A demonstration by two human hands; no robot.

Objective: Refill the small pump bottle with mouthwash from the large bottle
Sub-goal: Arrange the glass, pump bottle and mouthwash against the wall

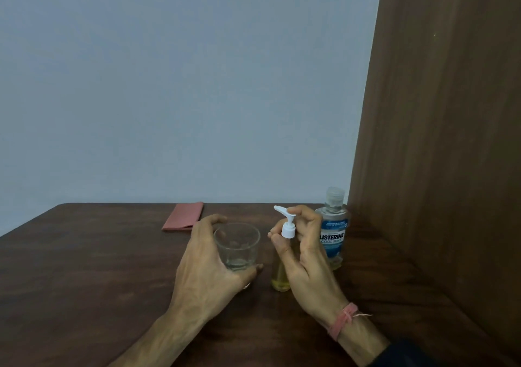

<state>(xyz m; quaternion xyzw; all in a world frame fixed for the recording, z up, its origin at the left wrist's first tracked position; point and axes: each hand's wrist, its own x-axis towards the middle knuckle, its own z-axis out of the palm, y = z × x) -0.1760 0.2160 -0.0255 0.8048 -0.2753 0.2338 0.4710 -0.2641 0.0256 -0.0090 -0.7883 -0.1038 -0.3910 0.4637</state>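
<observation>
We worked at a dark wooden counter set against a pale wall, with a brown wooden panel standing along its right edge.

Left hand: we had its fingers and thumb curled round a clear drinking glass, which stood upright on the counter near the middle. The glass appeared to hold little or nothing; we could not tell for certain.

Right hand: we held the small pump bottle just right of the glass. Its fingers were curled round the bottle's neck and its white pump head, with the index finger bent over the top of the pump. The nozzle pointed up and toward the far left corner. The bottle's base rested on the counter, and a shallow layer of yellowish liquid showed at its bottom. A pink band sat on the right wrist.

The large bottle of mouthwash stood upright just behind the right hand, close to the counter's right edge and the panel. Its clear cap was on, and its blue label faced us.

A folded pink cloth lay flat near the far edge of the counter, well apart from the glass.
</observation>
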